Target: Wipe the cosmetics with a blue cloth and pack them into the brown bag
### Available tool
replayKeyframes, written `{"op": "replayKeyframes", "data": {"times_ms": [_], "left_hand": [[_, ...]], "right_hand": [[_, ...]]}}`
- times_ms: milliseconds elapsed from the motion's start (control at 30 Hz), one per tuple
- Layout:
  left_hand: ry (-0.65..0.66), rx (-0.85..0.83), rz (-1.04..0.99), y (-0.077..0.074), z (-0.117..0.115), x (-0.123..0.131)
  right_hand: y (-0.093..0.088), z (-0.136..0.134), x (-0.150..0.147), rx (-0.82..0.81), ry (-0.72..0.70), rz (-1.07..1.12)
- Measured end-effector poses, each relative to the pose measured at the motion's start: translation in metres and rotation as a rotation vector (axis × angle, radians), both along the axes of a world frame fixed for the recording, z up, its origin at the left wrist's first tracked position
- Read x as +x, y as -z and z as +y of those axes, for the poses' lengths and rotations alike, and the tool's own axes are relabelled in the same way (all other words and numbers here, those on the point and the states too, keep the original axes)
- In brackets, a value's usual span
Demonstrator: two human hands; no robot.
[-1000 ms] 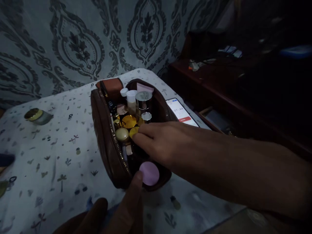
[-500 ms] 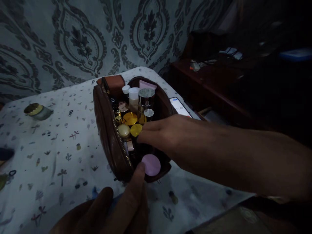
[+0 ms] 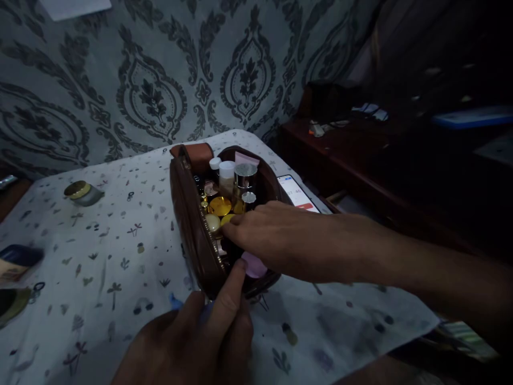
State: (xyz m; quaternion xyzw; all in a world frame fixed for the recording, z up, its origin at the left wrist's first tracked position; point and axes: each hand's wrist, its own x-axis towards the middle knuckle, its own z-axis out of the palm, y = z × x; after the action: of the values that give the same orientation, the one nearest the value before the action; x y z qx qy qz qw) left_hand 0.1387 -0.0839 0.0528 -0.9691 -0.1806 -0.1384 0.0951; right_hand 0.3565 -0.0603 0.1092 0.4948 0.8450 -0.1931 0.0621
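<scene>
A brown zip pouch (image 3: 187, 214) stands open on a cloth printed with small figures (image 3: 112, 251). It is packed with upright cosmetics: a silver-capped bottle (image 3: 245, 171), white caps, a gold lid (image 3: 220, 205) and a pink round lid (image 3: 252, 266) at the near end. My right hand (image 3: 280, 240) reaches in from the right. Its fingers are stretched out over the contents, with the tips at the cream and gold lids. My left hand (image 3: 192, 342) is at the bottom with fingers curled, its thumb pressed on the pouch's near rim beside the pink lid.
A lit phone (image 3: 295, 190) lies just right of the pouch. A small jar with a gold lid (image 3: 82, 192) lies on its side at the far left, with dark items (image 3: 16, 262) at the left edge. Dark wooden furniture (image 3: 340, 144) stands to the right, against the patterned wall.
My right hand has slid lower over the contents and now covers part of the pink lid. My left hand has come up closer against the pouch's near end. The view shifted slightly.
</scene>
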Motion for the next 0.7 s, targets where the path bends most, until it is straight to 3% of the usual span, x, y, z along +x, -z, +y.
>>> {"op": "replayKeyframes", "data": {"times_ms": [133, 333, 567, 700], "left_hand": [[0.078, 0.063, 0.008, 0.007, 0.004, -0.001], [0.084, 0.079, 0.000, 0.004, 0.002, -0.005], [0.016, 0.034, -0.182, 0.004, -0.004, -0.031], [-0.007, -0.052, -0.326, 0.012, 0.004, -0.048]], "right_hand": [[-0.005, 0.001, -0.002, -0.005, -0.012, -0.004], [-0.008, 0.003, -0.005, -0.072, 0.015, -0.081], [-0.004, 0.007, -0.006, -0.031, 0.122, -0.070], [-0.002, 0.006, -0.010, -0.027, 0.149, -0.087]]}}
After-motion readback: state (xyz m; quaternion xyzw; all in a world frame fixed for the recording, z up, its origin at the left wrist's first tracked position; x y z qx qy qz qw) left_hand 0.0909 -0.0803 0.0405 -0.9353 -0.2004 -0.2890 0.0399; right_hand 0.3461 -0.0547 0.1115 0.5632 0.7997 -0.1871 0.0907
